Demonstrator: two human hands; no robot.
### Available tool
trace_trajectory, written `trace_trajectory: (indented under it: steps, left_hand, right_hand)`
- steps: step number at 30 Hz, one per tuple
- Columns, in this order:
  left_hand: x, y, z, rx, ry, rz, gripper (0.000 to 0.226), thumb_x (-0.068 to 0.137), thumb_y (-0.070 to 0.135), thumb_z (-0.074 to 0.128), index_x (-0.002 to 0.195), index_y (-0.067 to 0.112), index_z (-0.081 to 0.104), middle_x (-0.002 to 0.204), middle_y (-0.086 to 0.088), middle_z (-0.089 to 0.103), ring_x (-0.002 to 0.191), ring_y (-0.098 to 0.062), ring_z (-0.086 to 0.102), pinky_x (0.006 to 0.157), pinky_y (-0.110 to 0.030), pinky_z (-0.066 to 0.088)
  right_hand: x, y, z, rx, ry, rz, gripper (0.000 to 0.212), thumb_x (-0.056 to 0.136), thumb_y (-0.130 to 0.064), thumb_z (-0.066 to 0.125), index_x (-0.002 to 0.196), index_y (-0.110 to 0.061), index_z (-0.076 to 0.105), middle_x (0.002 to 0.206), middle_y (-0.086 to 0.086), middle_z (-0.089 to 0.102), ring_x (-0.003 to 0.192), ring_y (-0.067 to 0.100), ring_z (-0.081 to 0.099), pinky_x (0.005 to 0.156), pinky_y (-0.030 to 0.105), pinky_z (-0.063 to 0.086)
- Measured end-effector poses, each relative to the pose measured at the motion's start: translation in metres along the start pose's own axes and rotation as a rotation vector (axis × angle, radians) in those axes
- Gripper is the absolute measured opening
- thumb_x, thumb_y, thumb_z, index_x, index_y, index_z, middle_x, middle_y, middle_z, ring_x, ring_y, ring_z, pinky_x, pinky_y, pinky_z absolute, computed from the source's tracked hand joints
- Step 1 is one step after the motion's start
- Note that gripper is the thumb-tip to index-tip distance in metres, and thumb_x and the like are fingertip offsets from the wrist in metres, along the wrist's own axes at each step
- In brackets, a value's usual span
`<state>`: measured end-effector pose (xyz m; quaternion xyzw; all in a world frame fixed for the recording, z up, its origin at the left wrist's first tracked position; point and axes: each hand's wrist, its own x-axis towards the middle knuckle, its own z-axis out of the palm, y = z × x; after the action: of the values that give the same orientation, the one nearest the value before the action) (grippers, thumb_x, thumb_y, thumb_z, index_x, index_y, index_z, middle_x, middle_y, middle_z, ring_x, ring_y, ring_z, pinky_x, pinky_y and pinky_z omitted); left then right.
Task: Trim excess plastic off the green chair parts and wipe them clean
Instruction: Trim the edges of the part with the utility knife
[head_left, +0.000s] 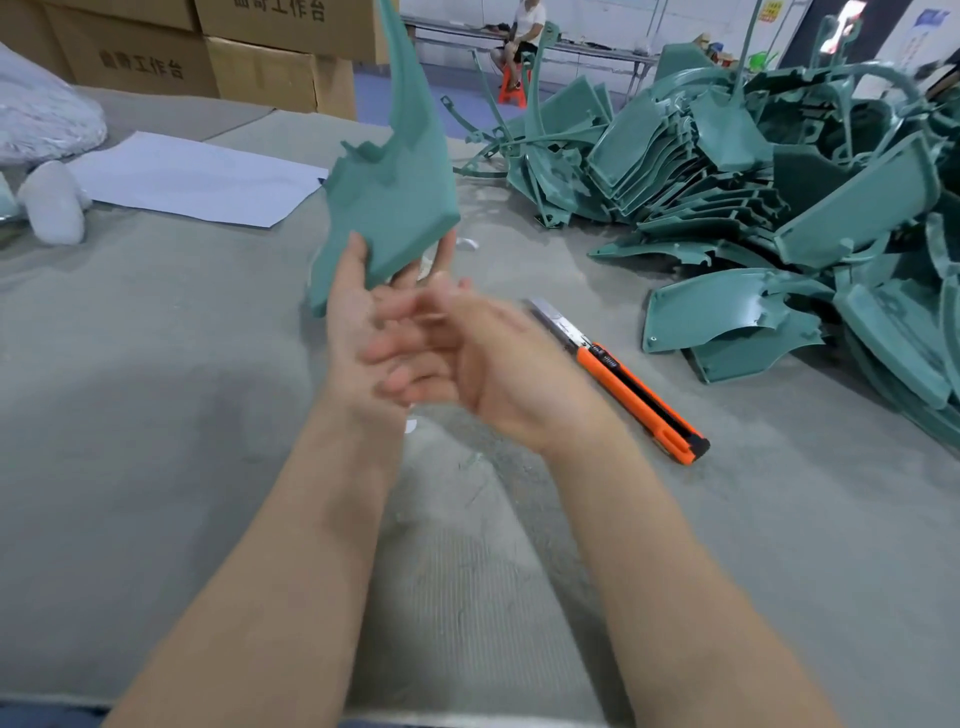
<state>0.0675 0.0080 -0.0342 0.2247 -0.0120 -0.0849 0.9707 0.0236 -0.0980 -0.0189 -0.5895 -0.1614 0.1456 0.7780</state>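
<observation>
Right hand (467, 358): blurred, loosely curled, empty, beside left hand (358, 306), which grips teal-green moulded plastic chair part (395, 208) upright by its base. Orange-and-black utility knife (623, 379): on grey table (156, 389), nearest right hand, blade end pointing away-left.

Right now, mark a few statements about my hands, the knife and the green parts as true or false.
1. The left hand holds a green chair part off the table. True.
2. The right hand grips the utility knife. False: the knife lies on the table beside that hand, which holds nothing.
3. A pile of green parts lies at the right. True.
4. The white paper sheet lies under that pile. False: it lies at the left, apart from it.
</observation>
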Motion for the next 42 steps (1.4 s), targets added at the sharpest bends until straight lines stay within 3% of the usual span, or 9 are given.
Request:
trace_trajectory:
  steps: [3, 6, 12, 18, 23, 31, 34, 37, 42]
  left_hand:
    - [0.000, -0.003, 0.004, -0.081, 0.000, 0.058, 0.040, 0.101, 0.043, 0.035, 0.106, 0.013, 0.060, 0.092, -0.004, 0.073, 0.094, -0.022, 0.069, 0.100, -0.042, 0.041]
    - [-0.002, -0.003, 0.009, -0.037, 0.009, 0.073, 0.034, 0.101, 0.042, 0.034, 0.111, 0.018, 0.056, 0.107, 0.002, 0.066, 0.119, -0.020, 0.059, 0.105, -0.047, 0.032]
    - [-0.002, -0.005, 0.010, 0.138, 0.054, -0.014, 0.045, 0.097, 0.054, 0.037, 0.111, 0.017, 0.058, 0.100, 0.000, 0.069, 0.073, -0.014, 0.066, 0.064, -0.027, 0.046]
    - [0.001, 0.003, 0.006, 0.102, 0.257, 0.149, 0.032, 0.097, 0.029, 0.051, 0.124, 0.014, 0.053, 0.097, -0.003, 0.065, 0.090, -0.020, 0.066, 0.072, -0.028, 0.056]
    - [0.008, 0.002, -0.004, 0.537, 0.445, 0.234, 0.016, 0.094, 0.013, 0.052, 0.110, 0.015, 0.055, 0.100, -0.004, 0.066, 0.086, -0.016, 0.066, 0.054, -0.025, 0.057]
    - [0.002, 0.008, -0.014, 1.352, 0.822, 0.787, 0.083, 0.085, 0.024, 0.063, 0.151, 0.009, 0.016, 0.157, -0.009, 0.013, 0.144, -0.027, 0.020, 0.117, -0.039, 0.019]
    - [-0.001, -0.001, -0.004, 1.455, 0.562, 1.012, 0.042, 0.089, 0.021, 0.061, 0.129, 0.013, 0.053, 0.136, -0.005, 0.047, 0.130, -0.022, 0.044, 0.108, -0.032, 0.031]
    - [-0.004, -0.021, 0.010, 1.242, 0.191, 0.608, 0.011, 0.091, 0.026, 0.065, 0.099, 0.018, 0.064, 0.093, 0.008, 0.066, 0.087, -0.003, 0.063, 0.084, -0.017, 0.048]
    - [0.000, -0.031, 0.008, 1.139, 0.119, 0.274, 0.012, 0.089, 0.027, 0.067, 0.079, 0.024, 0.062, 0.082, 0.005, 0.068, 0.080, -0.004, 0.064, 0.080, -0.023, 0.049]
  right_hand:
    - [0.011, 0.013, -0.004, 0.084, 0.333, -0.004, 0.020, 0.102, -0.014, 0.041, 0.106, -0.003, 0.058, 0.099, 0.020, 0.071, 0.077, 0.018, 0.070, 0.068, 0.022, 0.055]
    - [0.008, 0.009, -0.027, -0.451, 0.905, -0.138, 0.027, 0.101, -0.014, 0.044, 0.124, -0.009, 0.055, 0.125, 0.005, 0.060, 0.111, 0.012, 0.057, 0.096, 0.023, 0.044]
    - [0.005, 0.004, -0.013, -0.034, 0.211, -0.032, 0.028, 0.102, -0.023, 0.043, 0.089, -0.009, 0.062, 0.074, 0.007, 0.069, 0.058, 0.012, 0.065, 0.058, 0.023, 0.054]
    - [-0.007, -0.002, -0.069, -1.214, 0.932, 0.057, 0.032, 0.096, -0.027, 0.052, 0.126, -0.016, 0.057, 0.128, 0.007, 0.057, 0.120, 0.025, 0.051, 0.101, 0.039, 0.040]
    - [-0.023, -0.007, -0.103, -1.282, 0.786, 0.648, 0.046, 0.082, -0.042, 0.070, 0.111, -0.007, 0.060, 0.103, 0.013, 0.061, 0.101, 0.033, 0.055, 0.083, 0.036, 0.045]
    - [-0.019, -0.014, -0.093, -1.216, 0.716, 0.232, 0.021, 0.092, -0.026, 0.062, 0.081, -0.010, 0.054, 0.073, 0.006, 0.053, 0.073, 0.026, 0.049, 0.053, 0.033, 0.032]
    - [-0.020, -0.019, -0.081, -1.105, 0.624, 0.042, 0.020, 0.086, -0.027, 0.070, 0.099, -0.017, 0.058, 0.081, -0.011, 0.052, 0.080, 0.018, 0.052, 0.057, 0.029, 0.029]
    - [-0.021, -0.019, -0.077, -1.074, 0.542, -0.025, 0.027, 0.084, -0.026, 0.073, 0.105, -0.020, 0.058, 0.085, -0.019, 0.053, 0.077, 0.010, 0.055, 0.059, 0.018, 0.036]
    - [-0.018, -0.018, -0.072, -1.097, 0.410, -0.077, 0.028, 0.081, -0.021, 0.075, 0.102, -0.023, 0.057, 0.081, -0.015, 0.057, 0.072, 0.001, 0.054, 0.058, 0.008, 0.037]
